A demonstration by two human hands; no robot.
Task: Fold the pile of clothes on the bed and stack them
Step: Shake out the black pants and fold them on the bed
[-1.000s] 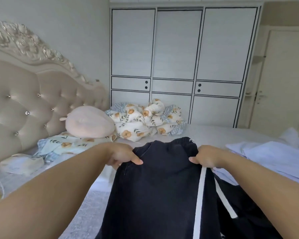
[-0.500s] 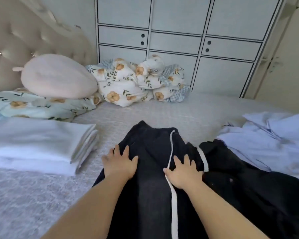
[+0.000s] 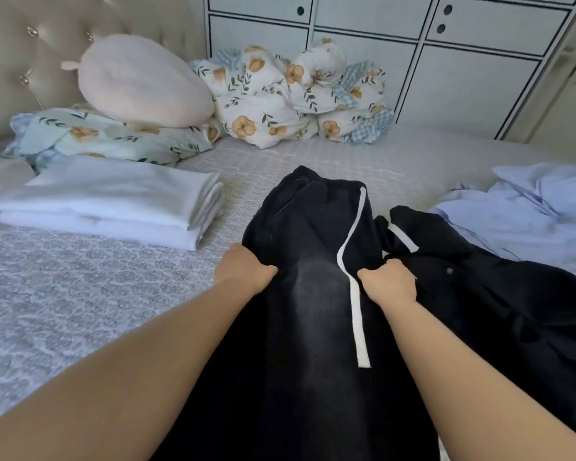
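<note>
Both hands grip the black trousers (image 3: 313,241) on the bed (image 3: 80,294): left hand (image 3: 243,271) bunching the left edge, right hand (image 3: 391,282) the right. Folded white clothes (image 3: 113,201) lie stacked to the left.

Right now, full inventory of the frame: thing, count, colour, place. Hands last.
black drawstring trousers: 1, black with white cord, centre of bed, waistband away from the person
second dark garment: 1, black, crumpled right of the trousers
pale blue shirt: 1, light blue, unfolded, far right
folded white stack: 1, white, left on bed
round plush cushion: 1, pale pink, on floral pillow
floral pillow: 1, pale green, by headboard
bunched floral quilt: 1, white and orange, far edge
wardrobe: 1, white, behind bed
left hand: grips trousers' left edge
right hand: grips trousers' right edge
</note>
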